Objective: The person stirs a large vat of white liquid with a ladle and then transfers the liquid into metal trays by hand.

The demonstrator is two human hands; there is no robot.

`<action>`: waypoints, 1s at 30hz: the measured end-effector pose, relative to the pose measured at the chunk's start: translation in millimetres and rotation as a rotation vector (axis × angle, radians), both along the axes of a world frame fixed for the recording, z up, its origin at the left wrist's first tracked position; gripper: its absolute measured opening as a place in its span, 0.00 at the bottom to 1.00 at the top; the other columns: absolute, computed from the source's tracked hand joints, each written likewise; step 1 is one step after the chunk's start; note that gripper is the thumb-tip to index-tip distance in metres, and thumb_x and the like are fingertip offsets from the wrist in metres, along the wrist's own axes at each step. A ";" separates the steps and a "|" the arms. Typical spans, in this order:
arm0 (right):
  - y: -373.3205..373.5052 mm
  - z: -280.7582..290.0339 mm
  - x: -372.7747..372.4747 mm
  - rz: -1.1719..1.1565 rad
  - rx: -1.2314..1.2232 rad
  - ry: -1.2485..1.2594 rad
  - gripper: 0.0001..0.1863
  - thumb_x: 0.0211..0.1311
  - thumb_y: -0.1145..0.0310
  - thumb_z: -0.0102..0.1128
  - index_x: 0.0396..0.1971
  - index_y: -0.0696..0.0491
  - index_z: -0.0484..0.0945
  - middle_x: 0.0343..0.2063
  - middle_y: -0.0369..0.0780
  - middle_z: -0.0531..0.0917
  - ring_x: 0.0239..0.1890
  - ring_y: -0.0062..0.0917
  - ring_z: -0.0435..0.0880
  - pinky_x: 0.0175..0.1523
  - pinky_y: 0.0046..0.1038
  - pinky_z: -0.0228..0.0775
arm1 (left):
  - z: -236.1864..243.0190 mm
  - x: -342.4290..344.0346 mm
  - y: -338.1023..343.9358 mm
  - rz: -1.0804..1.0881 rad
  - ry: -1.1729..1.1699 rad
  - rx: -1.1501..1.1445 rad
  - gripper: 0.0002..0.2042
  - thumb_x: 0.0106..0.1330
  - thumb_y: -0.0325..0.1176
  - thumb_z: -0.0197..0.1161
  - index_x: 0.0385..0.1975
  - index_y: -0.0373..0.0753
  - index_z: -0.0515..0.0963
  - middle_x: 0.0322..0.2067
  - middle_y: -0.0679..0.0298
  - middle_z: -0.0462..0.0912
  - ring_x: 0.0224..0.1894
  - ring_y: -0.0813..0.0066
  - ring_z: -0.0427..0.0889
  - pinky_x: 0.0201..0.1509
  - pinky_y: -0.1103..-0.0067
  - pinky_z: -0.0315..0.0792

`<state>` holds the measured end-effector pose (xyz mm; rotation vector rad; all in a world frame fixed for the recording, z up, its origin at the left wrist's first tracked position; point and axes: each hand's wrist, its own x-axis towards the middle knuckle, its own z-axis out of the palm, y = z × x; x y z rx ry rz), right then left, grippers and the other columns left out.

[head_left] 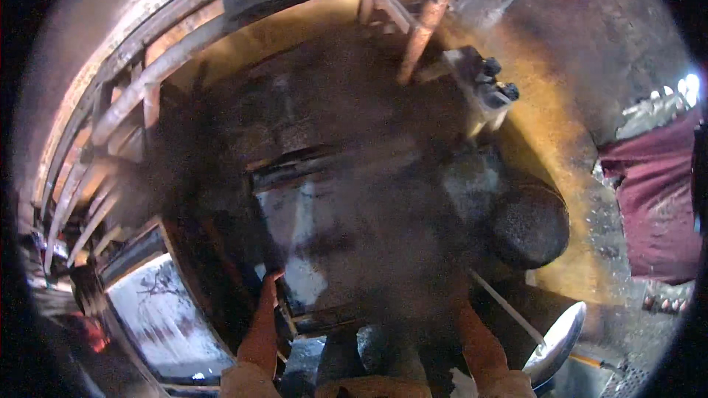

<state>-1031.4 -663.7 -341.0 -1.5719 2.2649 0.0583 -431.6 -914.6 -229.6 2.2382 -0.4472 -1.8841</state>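
Observation:
My left hand (273,284) is at the left edge of a large rectangular frame (324,318), its fingers closed on the edge. Inside the frame the surface looks dark, with pale streaks. My right arm reaches toward the frame's right side; there my right hand (463,296) is smeared by dark haze, and its fingers do not show. Just right of that arm, a pale bowl-shaped scoop (564,343) leans beside a long thin stick (509,305).
To the left is a wood-edged tray (181,256) with a whitish, streaked surface. A round dark drum (532,225) stands at right, near a small box (464,66) with black knobs. Wooden rails (184,48) curve along the far left. Maroon cloth (656,199) hangs far right.

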 end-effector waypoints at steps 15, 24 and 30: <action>-289.6 51.0 -18.1 -0.165 0.107 -0.367 0.37 0.53 0.47 0.57 0.59 0.54 0.63 0.59 0.46 0.64 0.62 0.41 0.61 0.65 0.40 0.51 | 28.7 -9.2 -36.8 -0.049 -0.233 -0.009 0.32 0.54 0.53 0.64 0.53 0.35 0.70 0.43 0.58 0.78 0.47 0.63 0.74 0.51 0.70 0.67; -308.5 40.8 -33.2 -0.481 0.269 -0.686 0.39 0.51 0.47 0.59 0.60 0.54 0.61 0.60 0.45 0.63 0.62 0.41 0.60 0.65 0.39 0.52 | 14.5 0.9 -85.7 0.150 0.119 -0.246 0.27 0.51 0.43 0.67 0.49 0.35 0.72 0.39 0.59 0.80 0.39 0.67 0.77 0.46 0.69 0.70; -320.4 60.4 -24.5 -0.565 0.341 -0.799 0.41 0.50 0.47 0.61 0.61 0.54 0.60 0.61 0.44 0.62 0.63 0.41 0.59 0.64 0.39 0.52 | 33.9 -13.0 -76.5 0.149 0.158 -0.239 0.25 0.50 0.41 0.67 0.47 0.35 0.73 0.37 0.59 0.80 0.39 0.68 0.77 0.46 0.69 0.70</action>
